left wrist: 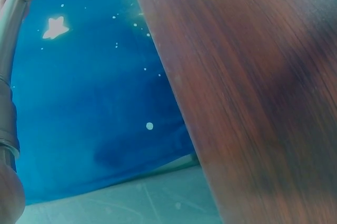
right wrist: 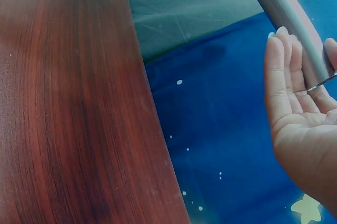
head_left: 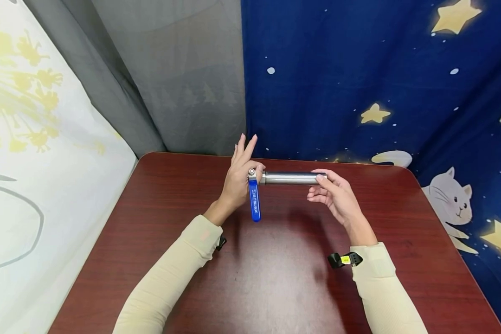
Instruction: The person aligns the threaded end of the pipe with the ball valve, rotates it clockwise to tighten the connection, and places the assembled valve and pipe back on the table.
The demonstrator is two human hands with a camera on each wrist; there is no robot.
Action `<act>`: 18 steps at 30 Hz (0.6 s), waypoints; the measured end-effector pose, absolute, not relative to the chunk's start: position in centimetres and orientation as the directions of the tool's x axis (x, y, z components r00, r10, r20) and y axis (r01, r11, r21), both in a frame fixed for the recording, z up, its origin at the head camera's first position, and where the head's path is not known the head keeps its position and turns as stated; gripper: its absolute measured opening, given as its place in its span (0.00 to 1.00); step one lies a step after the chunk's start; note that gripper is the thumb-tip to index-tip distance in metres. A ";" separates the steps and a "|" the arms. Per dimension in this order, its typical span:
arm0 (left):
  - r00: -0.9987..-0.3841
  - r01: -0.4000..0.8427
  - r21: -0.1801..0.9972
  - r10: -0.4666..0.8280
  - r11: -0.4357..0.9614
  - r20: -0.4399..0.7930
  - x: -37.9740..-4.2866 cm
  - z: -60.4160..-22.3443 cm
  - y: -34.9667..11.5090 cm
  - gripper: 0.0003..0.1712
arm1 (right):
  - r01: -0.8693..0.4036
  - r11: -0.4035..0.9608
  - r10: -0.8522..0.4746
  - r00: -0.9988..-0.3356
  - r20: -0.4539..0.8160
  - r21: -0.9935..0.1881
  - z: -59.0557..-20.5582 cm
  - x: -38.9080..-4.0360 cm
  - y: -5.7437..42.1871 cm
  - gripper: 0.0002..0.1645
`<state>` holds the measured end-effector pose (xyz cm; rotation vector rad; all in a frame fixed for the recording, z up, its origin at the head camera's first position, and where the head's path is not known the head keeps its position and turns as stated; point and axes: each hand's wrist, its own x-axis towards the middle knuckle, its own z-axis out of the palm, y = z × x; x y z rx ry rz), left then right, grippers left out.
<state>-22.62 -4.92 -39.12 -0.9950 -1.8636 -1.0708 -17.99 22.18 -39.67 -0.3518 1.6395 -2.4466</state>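
Observation:
A ball valve (head_left: 252, 175) with a long blue lever handle (head_left: 254, 200) joins a smooth steel pipe (head_left: 292, 178), which lies level above the table. My left hand (head_left: 237, 181) holds the valve end between thumb and index finger, its other fingers stretched upward. At the opposite end my right hand (head_left: 336, 192) pinches the pipe, thumb in front and fingers behind. In the right wrist view the open end of the pipe (right wrist: 295, 24) sits by the right palm. The left wrist view catches only a fingertip of the left hand (left wrist: 9, 195) beside the pipe's fitting (left wrist: 7, 116).
Below the hands is a dark red wooden table (head_left: 250, 287) with rounded far corners. Behind it hang a grey curtain (head_left: 188, 69) and a blue curtain (head_left: 338, 83) with stars. A white patterned cloth (head_left: 37, 185) hangs on the left.

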 end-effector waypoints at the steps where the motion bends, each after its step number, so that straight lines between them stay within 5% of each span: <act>1: -0.412 0.884 0.317 0.251 0.344 0.876 -22.6 -39.1 -4.9 0.09 | 0.010 -0.378 -0.270 -0.958 0.100 -0.926 -39.7 -18.0 22.2 0.22; 8: -0.424 0.879 0.328 0.251 0.346 0.870 -22.6 -39.3 -4.8 0.08 | 0.025 -0.360 -0.240 -0.968 0.067 -0.933 -39.8 -17.9 22.3 0.14; 18: -0.447 0.870 0.354 0.245 0.344 0.860 -22.4 -39.4 -4.7 0.09 | 0.050 -0.324 -0.196 -0.981 0.015 -0.945 -40.0 -18.1 22.4 0.17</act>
